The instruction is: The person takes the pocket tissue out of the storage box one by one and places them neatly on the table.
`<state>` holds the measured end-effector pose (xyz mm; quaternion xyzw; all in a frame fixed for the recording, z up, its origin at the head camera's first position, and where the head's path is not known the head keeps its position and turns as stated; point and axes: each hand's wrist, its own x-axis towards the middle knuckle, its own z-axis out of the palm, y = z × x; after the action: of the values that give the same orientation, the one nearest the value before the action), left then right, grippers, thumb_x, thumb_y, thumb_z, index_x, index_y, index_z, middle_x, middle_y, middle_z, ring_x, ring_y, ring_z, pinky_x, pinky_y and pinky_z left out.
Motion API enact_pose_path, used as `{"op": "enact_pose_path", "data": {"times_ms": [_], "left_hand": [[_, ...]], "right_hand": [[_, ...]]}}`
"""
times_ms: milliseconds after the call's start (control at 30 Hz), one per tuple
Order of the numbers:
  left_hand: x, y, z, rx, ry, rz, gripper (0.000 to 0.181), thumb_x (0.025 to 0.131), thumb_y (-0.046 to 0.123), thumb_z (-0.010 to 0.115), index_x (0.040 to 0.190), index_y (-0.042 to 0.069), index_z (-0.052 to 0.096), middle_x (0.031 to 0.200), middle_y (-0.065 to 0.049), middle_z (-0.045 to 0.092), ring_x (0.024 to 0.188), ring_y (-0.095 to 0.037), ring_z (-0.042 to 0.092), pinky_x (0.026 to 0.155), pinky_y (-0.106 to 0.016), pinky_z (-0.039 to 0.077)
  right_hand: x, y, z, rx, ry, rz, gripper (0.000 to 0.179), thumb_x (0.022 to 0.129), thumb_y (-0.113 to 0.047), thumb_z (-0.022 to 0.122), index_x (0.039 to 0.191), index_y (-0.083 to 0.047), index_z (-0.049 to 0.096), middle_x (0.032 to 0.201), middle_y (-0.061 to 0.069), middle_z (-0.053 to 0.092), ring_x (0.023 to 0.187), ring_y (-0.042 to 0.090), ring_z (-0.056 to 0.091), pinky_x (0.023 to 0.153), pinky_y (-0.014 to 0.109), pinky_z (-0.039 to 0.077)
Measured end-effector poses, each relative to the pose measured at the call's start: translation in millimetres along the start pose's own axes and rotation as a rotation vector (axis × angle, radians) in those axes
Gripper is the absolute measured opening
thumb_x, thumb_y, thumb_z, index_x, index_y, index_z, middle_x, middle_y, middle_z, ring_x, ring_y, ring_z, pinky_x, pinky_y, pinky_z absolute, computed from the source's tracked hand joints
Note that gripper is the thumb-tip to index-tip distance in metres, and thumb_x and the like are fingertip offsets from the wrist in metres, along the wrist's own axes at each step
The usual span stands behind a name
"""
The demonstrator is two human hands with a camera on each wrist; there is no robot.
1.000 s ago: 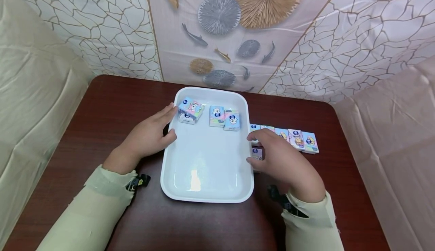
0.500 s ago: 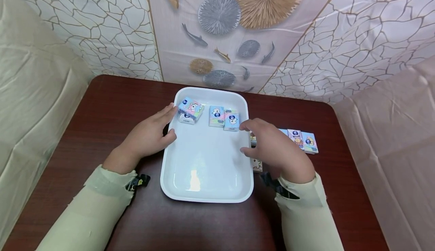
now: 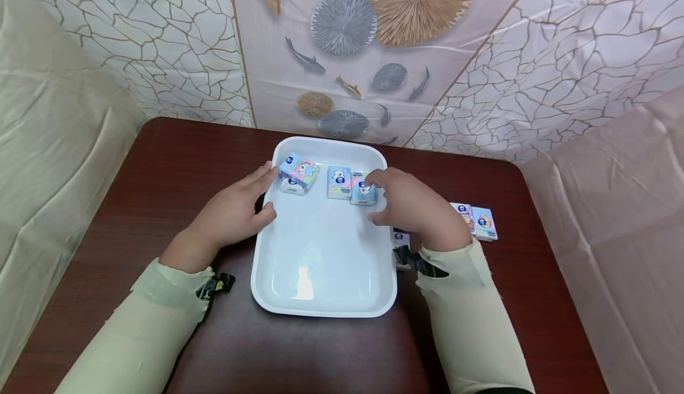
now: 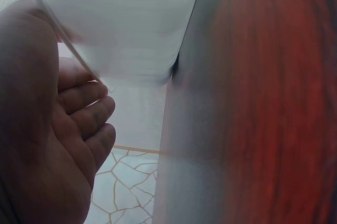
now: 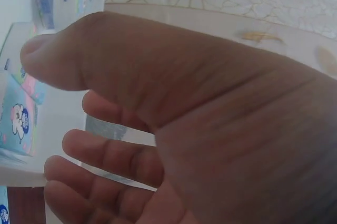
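A white tray holds several small pastel tissue packs with cartoon prints. At its far left, one pack lies tilted on another; a middle pack and a right pack lie side by side. My left hand rests along the left rim, fingers extended; in the left wrist view its fingertips touch the tray's outer edge. Over the right rim hovers my right hand, thumb and fingers apart around nothing, fingertips by the right pack. The right wrist view shows this hand with relaxed fingers.
More tissue packs lie on the dark wooden table right of the tray, some hidden by my right arm. Another pack sits close against the tray's right side. A patterned cloth hangs behind the table.
My right hand has moved left and slightly away from me, from the tray's right edge to over the rim beside the right pack. My left hand and the packs in the tray stay put.
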<state>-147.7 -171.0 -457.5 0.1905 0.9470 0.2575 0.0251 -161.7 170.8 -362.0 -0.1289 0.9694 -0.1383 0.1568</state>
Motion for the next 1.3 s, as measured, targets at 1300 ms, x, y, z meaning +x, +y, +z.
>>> {"op": "enact_pose_path", "data": {"times_ms": [1300], "left_hand": [[1.5, -0.5, 0.4, -0.001, -0.007, -0.009, 0.078, 0.1, 0.037, 0.058, 0.169, 0.02, 0.024, 0.176, -0.001, 0.02, 0.16, -0.026, 0.031, 0.12, -0.054, 0.042]], "right_hand": [[65.9, -7.3, 21.0, -0.179, -0.084, 0.044, 0.079, 0.08, -0.013, 0.09, 0.152, -0.02, 0.057, 0.147, 0.008, 0.052, 0.115, 0.027, 0.055, 0.105, 0.047, 0.055]]}}
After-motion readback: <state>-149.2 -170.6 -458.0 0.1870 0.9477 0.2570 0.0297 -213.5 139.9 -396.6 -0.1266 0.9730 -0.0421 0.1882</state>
